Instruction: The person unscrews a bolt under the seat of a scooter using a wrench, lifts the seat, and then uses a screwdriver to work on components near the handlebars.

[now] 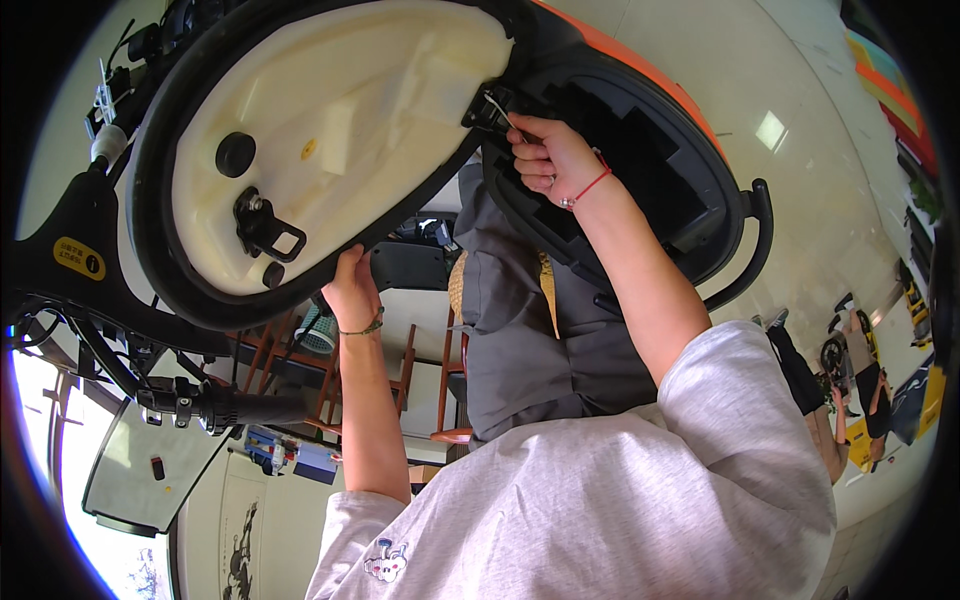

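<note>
A scooter seat [370, 110] is tipped up, its cream underside and black padded rim facing me. My left hand [352, 288] grips the rim's lower edge, thumb on the near side; the other fingers are mostly hidden. At the seat's right end is a black hinge bracket [486, 112]. My right hand [545, 158] is closed round a slim silver tool [499, 106] whose tip touches or nearly touches the bracket; its exact kind is unclear. Under this hand lies the open black storage bin [690, 215] of the scooter. A black latch loop [268, 228] stands out from the seat's underside.
A black grab rail [762, 235] curves round the bin's outer end. Handlebars with a grip [265, 410] and cables sit at the left. My legs [515, 330] are close against the scooter. Wooden chairs [452, 375] stand below, and other people [810, 400] are at the right.
</note>
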`<act>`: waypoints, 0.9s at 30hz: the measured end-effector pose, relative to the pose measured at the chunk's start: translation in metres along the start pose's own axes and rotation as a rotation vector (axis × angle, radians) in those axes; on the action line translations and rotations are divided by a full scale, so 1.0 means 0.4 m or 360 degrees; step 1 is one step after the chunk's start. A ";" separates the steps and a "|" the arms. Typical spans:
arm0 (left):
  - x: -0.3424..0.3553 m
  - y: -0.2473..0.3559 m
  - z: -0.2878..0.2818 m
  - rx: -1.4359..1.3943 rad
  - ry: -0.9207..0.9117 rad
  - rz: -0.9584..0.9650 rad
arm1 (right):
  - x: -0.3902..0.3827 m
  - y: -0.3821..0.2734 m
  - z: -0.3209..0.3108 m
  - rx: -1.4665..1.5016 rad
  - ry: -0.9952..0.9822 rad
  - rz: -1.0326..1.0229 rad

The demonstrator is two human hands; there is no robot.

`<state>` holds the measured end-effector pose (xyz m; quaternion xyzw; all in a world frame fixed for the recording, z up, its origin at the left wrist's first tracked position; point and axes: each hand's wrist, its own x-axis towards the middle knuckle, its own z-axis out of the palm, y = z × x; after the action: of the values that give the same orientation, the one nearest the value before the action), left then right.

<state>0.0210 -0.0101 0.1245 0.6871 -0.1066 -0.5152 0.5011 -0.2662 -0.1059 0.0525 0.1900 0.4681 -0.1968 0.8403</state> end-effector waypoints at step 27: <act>0.001 0.004 0.006 -0.0018 0.0009 -0.0026 | 0.058 0.056 -0.038 -0.1467 0.0609 -0.1332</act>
<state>0.0199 -0.0127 0.1257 0.6866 -0.0966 -0.5179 0.5010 -0.2543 -0.0827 0.0282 -0.3565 0.6804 -0.2491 0.5899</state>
